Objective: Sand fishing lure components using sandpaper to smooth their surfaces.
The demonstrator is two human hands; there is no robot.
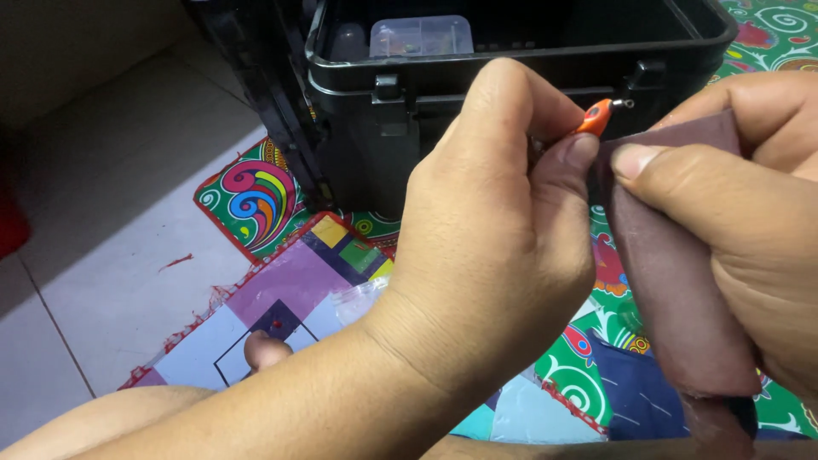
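— What have you got in your hands?

— My left hand [494, 247] is pinched shut on one small orange lure [595, 116]. It is smooth and glossy, rounded like a bead, with a thin metal eye at its far tip. Only that end shows; the rest is hidden behind my fingers, and my thumb tip sits just under it.

— And the other hand?

— My right hand [750, 213] is closed on one piece of sandpaper [673, 290], dull reddish brown and matte, folded into a long strip that hangs down from my grip. My thumb presses flat on its top edge, and my fingers are wrapped behind it.

— How near is the lure to the paper?

— Just beside it. The orange tip stands a little above and to the left of the paper's upper corner. I cannot tell whether the two touch.

— What is beyond your hands?

— One black plastic box [400, 128], hard and boxy with a thick rim and latches on its front wall, standing open. Inside it sits one clear plastic case [422, 36] with small compartments. The box stands on a mat [256, 200] of bright cloth, with swirls of green, red and yellow at one end and flat purple, white and blue blocks at the other. The mat lies on a floor [111, 213] of pale smooth tiles.
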